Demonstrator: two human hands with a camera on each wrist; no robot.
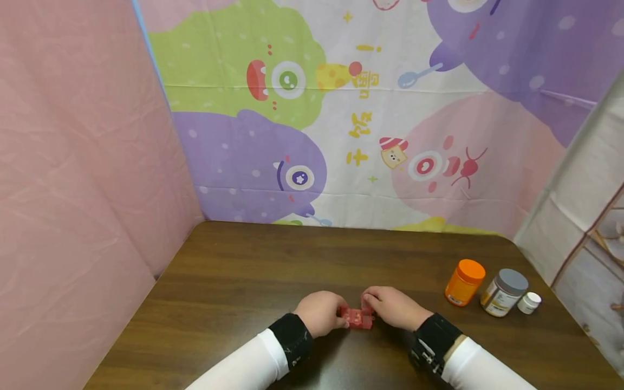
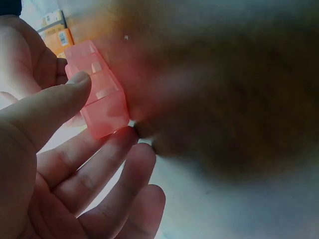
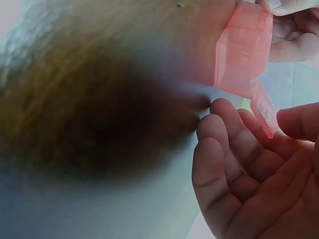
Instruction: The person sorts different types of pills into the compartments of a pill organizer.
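A small translucent red pill box [image 1: 357, 318] with several compartments is at the front middle of the table. My left hand [image 1: 319, 313] grips its left end, thumb on top and fingers beneath in the left wrist view. Pale bits show inside the pill box [image 2: 102, 82] there. At the other end, a hinged lid [image 3: 264, 110] stands raised, with dark lettering on it. My right hand [image 1: 396, 307] pinches this lid between thumb and index finger, while its other fingers stretch out below the box. Contents of the end compartment are hidden.
On the right of the brown table [image 1: 273, 260] stand an orange bottle [image 1: 465, 283], a grey-lidded jar [image 1: 504, 292] and a small white bottle [image 1: 529, 303]. A cartoon-printed curtain [image 1: 361, 189] hangs behind, a pink one [image 1: 88, 162] at the left.
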